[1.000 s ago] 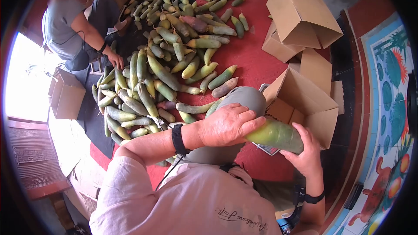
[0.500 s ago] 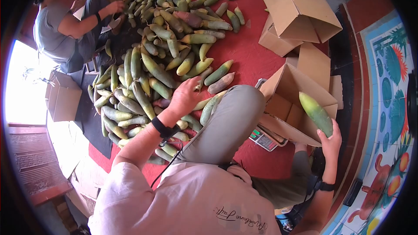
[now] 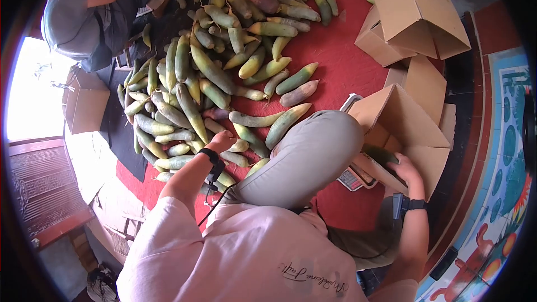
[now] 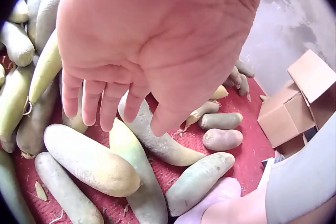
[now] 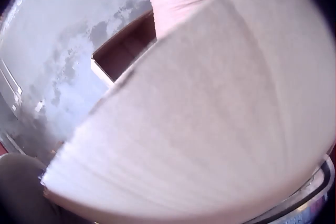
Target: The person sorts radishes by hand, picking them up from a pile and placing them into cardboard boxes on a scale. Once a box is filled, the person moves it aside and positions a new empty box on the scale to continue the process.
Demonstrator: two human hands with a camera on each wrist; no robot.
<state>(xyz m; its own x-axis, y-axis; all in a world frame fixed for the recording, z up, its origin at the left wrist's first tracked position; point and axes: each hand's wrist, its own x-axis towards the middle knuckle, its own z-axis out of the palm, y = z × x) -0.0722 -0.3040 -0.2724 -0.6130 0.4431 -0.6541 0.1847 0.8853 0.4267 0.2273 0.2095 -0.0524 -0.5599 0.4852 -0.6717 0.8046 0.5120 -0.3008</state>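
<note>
a red mat [image 3: 335, 61] covered the floor. at far left another person [image 3: 78, 22] crouched by a small cardboard box [image 3: 84, 106]. beside them a big pile of long green and yellow vegetables [image 3: 207, 72] spread across the mat. the left hand [image 3: 222, 141] hovered palm down just over the near edge of the pile, fingers straight and loose, holding nothing. right of the wearer's bent knee [image 3: 307, 156], an open carton [image 3: 403, 117] sat on a scale [image 3: 353, 179]. the right hand [image 3: 407, 170] reached inside it, fingers wrapped round the end of a dark green vegetable [image 3: 382, 155] lying in the carton.
</note>
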